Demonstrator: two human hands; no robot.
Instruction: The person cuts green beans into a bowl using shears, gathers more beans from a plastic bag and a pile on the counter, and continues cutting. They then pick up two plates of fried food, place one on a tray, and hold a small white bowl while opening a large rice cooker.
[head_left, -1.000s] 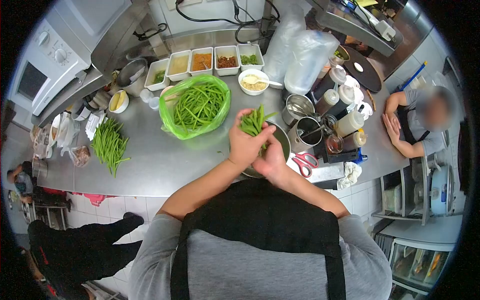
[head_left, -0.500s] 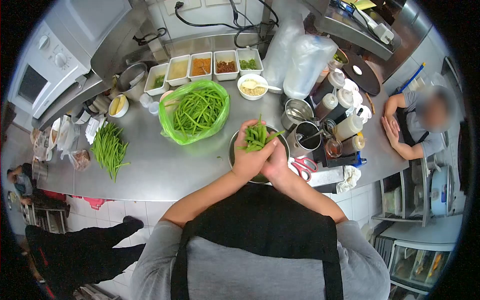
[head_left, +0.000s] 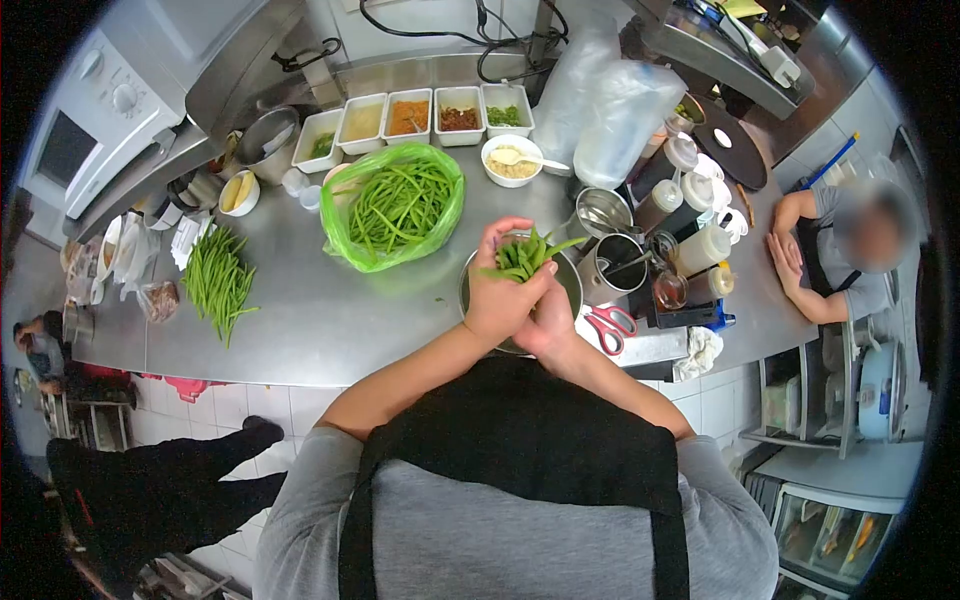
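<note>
Cut green bean pieces (head_left: 520,258) are cupped between my two hands, above a round metal bowl (head_left: 572,290). My left hand (head_left: 497,300) wraps round them from the left, its fingers bent over the far side. Against it on the right, my right hand (head_left: 548,318) closes round the same pieces. Long green beans (head_left: 398,208) fill an open green plastic bag (head_left: 343,243) to the left of the bowl. Another pile of long beans (head_left: 217,283) lies on the steel counter (head_left: 330,320) at the left.
White trays of chopped ingredients (head_left: 408,116) line the back. A white bowl with a spoon (head_left: 511,163) stands before them. Red-handled scissors (head_left: 610,328), metal pots (head_left: 612,268) and bottles (head_left: 703,250) are at the right. A person (head_left: 855,240) leans at the right end; another (head_left: 150,490) stands behind left.
The view has shifted slightly. My hands have tightened a little round the bean pieces, which sit lower between the fingers.
</note>
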